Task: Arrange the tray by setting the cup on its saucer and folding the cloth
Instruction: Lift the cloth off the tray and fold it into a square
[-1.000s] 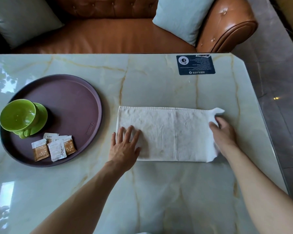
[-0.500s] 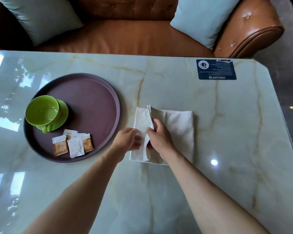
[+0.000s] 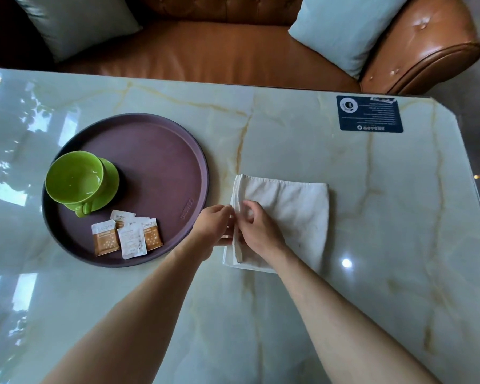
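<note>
- Cloth (image 3: 291,214): white, folded to a rough square, lying flat on the marble table (image 3: 316,314) just to the right of the tray; its layered open edges run down the left side.
- Your left hand (image 3: 212,231): at the cloth's left edge, fingers curled together onto the edge layers; how firmly they pinch cannot be told.
- Your right hand (image 3: 258,228): resting on the cloth's left part, thumb and fingers closed on the same edge, just beside the left hand.
- Tray (image 3: 161,162): round, dark purple-brown, on the table to your left, apart from the cloth.
- Cup (image 3: 75,177): green, upright, seated on its saucer (image 3: 111,177) in the tray's left part, handle pointing toward you.
- Sachets (image 3: 126,236): several small white-and-orange packets, overlapping, on the tray's near part.
- Card (image 3: 370,114): dark blue, printed, flat at the table's far right corner.
- Sofa (image 3: 205,51): tan leather, beyond the table, with two pale cushions (image 3: 341,26).
</note>
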